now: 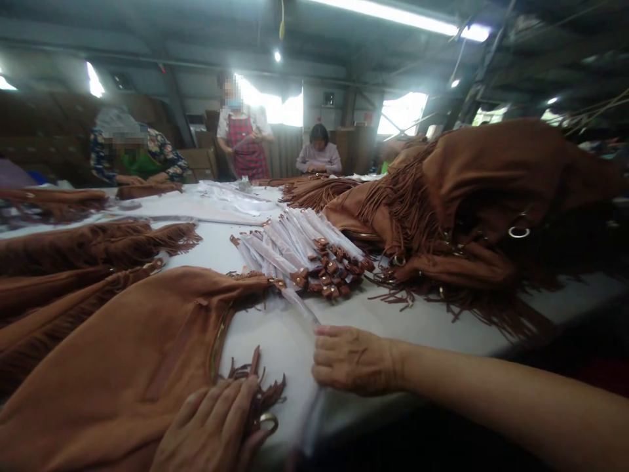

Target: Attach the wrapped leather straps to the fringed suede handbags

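A brown suede fringed bag (118, 367) lies on the white table (432, 324) in front of me. My left hand (211, 429) rests flat on the bag's near edge, fingers stretched out beside a metal ring (268, 419) and fringe. My right hand (351, 359) is closed in a pinch on the end of a plastic-wrapped strap (299, 307) that runs from the bag's corner toward me. Just behind it lies a bundle of plastic-wrapped brown straps (307, 252).
A heap of fringed brown bags (472, 210) rises at the right. More fringed bags (73, 262) lie at the left. Three people work at the table's far end: one seated left (128, 157), one standing (243, 131), one seated (319, 154).
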Demonstrator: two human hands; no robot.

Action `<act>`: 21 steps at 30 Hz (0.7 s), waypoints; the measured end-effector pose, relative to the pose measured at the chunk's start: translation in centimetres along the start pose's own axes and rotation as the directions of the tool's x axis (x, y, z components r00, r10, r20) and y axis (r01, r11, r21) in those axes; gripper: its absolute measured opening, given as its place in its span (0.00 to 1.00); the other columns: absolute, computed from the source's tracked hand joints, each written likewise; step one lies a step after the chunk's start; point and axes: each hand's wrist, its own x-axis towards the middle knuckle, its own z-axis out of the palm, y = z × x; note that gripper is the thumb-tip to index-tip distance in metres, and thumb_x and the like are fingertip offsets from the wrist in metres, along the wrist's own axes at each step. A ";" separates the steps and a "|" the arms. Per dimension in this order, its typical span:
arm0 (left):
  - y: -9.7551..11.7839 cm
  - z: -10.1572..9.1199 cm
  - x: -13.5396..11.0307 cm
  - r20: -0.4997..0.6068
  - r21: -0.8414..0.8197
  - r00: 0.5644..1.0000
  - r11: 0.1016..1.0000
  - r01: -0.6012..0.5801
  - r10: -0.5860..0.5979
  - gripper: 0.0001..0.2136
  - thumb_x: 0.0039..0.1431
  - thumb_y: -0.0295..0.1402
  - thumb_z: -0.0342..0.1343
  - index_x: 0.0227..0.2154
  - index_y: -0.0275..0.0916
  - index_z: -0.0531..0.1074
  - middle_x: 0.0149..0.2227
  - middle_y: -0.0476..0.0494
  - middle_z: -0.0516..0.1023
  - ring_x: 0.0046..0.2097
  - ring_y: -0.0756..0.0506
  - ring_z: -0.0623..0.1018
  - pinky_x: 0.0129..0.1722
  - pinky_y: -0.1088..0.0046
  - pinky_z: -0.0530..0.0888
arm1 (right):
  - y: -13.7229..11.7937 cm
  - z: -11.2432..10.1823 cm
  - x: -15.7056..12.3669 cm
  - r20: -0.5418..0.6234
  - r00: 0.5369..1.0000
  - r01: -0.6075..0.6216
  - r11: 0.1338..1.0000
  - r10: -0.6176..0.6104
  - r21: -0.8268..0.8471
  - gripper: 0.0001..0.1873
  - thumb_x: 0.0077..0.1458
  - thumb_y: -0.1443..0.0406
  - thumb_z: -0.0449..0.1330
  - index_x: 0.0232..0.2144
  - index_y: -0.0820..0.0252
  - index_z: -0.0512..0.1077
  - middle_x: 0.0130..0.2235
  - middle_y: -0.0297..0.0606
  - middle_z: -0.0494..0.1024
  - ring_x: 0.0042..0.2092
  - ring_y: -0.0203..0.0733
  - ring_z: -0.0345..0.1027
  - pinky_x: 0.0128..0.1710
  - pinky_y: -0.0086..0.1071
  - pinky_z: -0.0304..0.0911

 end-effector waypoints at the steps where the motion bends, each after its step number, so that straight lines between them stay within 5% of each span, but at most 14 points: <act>1: -0.2 -0.3 0.4 0.030 -0.035 0.999 0.999 0.013 -0.012 0.16 0.59 0.37 0.48 0.47 0.35 0.67 0.38 0.42 0.77 0.36 0.44 0.76 0.37 0.67 0.71 | 0.5 -0.2 0.8 -0.017 0.996 -0.089 0.994 0.091 0.059 0.09 0.58 0.67 0.50 0.28 0.62 0.68 0.29 0.40 0.73 0.34 0.41 0.66 0.43 0.38 0.58; 3: -0.9 -0.7 0.9 0.092 -0.129 0.995 0.990 0.061 -0.050 0.15 0.58 0.38 0.50 0.46 0.36 0.66 0.35 0.43 0.76 0.35 0.44 0.75 0.36 0.67 0.70 | 1.4 -0.7 2.3 -0.042 0.948 -0.291 0.912 0.315 0.289 0.11 0.59 0.63 0.49 0.28 0.63 0.67 0.27 0.39 0.71 0.29 0.38 0.64 0.32 0.32 0.58; 5: -2.0 -0.9 1.2 0.141 -0.196 0.977 0.963 0.187 -0.161 0.15 0.58 0.40 0.51 0.44 0.37 0.66 0.34 0.43 0.75 0.36 0.43 0.74 0.37 0.65 0.70 | 1.8 -0.8 3.6 -0.017 0.868 -0.390 0.703 0.497 0.595 0.13 0.59 0.60 0.49 0.27 0.62 0.65 0.25 0.35 0.69 0.26 0.36 0.62 0.27 0.28 0.56; 7: -3.3 -1.0 1.6 0.183 -0.248 0.921 0.890 0.383 -0.345 0.14 0.58 0.42 0.50 0.41 0.37 0.67 0.35 0.42 0.73 0.38 0.42 0.73 0.39 0.62 0.70 | 1.9 -0.6 4.4 0.038 0.827 -0.341 0.446 0.561 0.828 0.15 0.59 0.58 0.48 0.26 0.61 0.62 0.23 0.32 0.65 0.25 0.33 0.60 0.26 0.27 0.56; 9: -4.6 -1.1 2.2 0.269 -0.373 0.815 0.724 0.580 -0.514 0.16 0.58 0.44 0.50 0.41 0.37 0.68 0.36 0.42 0.73 0.38 0.43 0.73 0.38 0.63 0.70 | 1.7 -0.1 4.9 0.056 0.820 -0.261 0.284 0.570 0.923 0.17 0.59 0.55 0.48 0.25 0.61 0.60 0.23 0.31 0.62 0.24 0.32 0.59 0.26 0.27 0.56; 11: -5.5 -1.3 3.2 0.372 -0.547 0.725 0.494 0.676 -0.579 0.17 0.57 0.45 0.50 0.41 0.36 0.68 0.36 0.43 0.73 0.35 0.46 0.73 0.35 0.68 0.71 | 1.5 0.3 5.0 0.041 0.828 -0.227 0.267 0.558 0.937 0.18 0.58 0.53 0.48 0.24 0.61 0.60 0.23 0.31 0.62 0.25 0.32 0.58 0.27 0.27 0.56; 14: -5.9 -1.5 4.6 0.432 -0.717 0.682 0.234 0.657 -0.590 0.18 0.58 0.46 0.49 0.40 0.35 0.68 0.29 0.47 0.71 0.29 0.50 0.70 0.29 0.75 0.68 | 1.4 0.5 5.0 0.008 0.851 -0.222 0.346 0.525 0.911 0.19 0.59 0.54 0.48 0.24 0.62 0.61 0.24 0.31 0.62 0.26 0.32 0.58 0.28 0.27 0.56; 17: -6.0 -1.5 5.6 0.384 -0.747 0.698 0.241 0.620 -0.604 0.17 0.59 0.45 0.48 0.31 0.34 0.70 0.22 0.52 0.66 0.24 0.53 0.65 0.24 0.78 0.62 | 1.7 0.2 4.9 0.034 0.886 -0.249 0.411 0.463 0.877 0.19 0.59 0.55 0.48 0.25 0.62 0.63 0.24 0.32 0.63 0.27 0.33 0.58 0.28 0.27 0.55; 21: -5.8 -1.4 6.2 0.290 -0.692 0.772 0.433 0.577 -0.565 0.15 0.60 0.40 0.48 0.26 0.35 0.72 0.20 0.53 0.64 0.24 0.53 0.63 0.23 0.78 0.59 | 2.0 -1.3 5.6 0.064 0.905 -0.261 0.430 0.420 0.864 0.16 0.57 0.56 0.52 0.38 0.62 0.69 0.36 0.39 0.72 0.37 0.39 0.66 0.36 0.31 0.61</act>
